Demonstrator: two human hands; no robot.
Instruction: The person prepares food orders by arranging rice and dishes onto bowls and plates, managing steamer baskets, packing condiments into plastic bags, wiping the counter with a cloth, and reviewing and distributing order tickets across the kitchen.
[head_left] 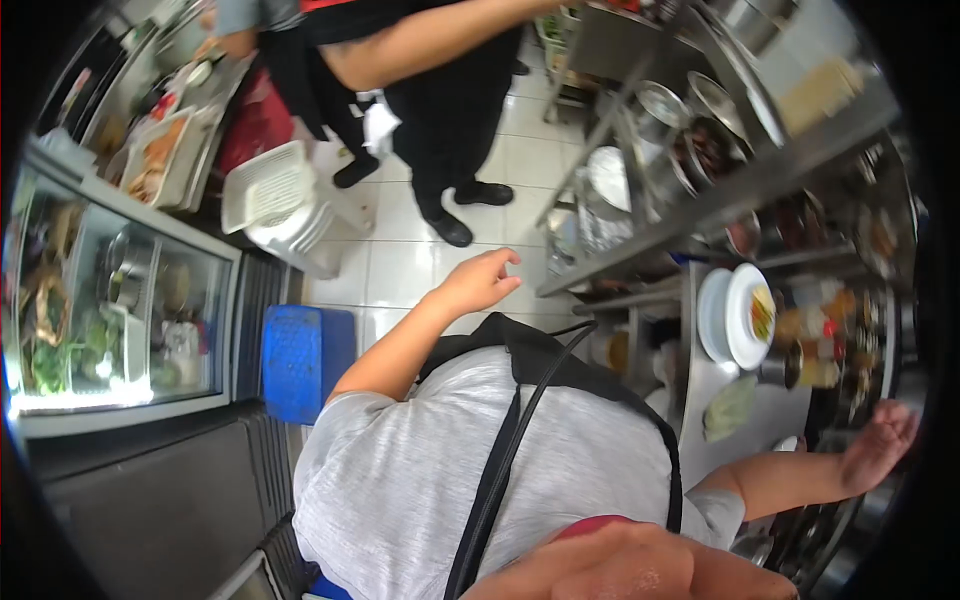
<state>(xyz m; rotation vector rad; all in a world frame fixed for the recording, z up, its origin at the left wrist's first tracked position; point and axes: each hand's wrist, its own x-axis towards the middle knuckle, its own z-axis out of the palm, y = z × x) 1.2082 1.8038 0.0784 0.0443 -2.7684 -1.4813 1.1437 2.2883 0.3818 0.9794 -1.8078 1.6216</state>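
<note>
My left hand (482, 285) is held in front of my waist above the tiled floor, its fingers loosely bent and apart with nothing in them. My right hand (882, 447) is raised out to the right by the metal shelving, fingers half curled and slightly blurred. I see nothing held in it. Nearer my body than that hand, a steel counter (705, 455) carries a white plate (741, 318) with green and yellow food, beside another pale plate (712, 315). A pale green cloth or leaf-like piece (731, 409) lies on the same counter.
At left stand a glass-door fridge (235, 330), a blue crate (310, 362) and a white plastic stool (310, 235) with a tray (265, 190) on it. A co-worker in a black apron (450, 110) stands ahead. Metal racks (720, 205) with pots line the right.
</note>
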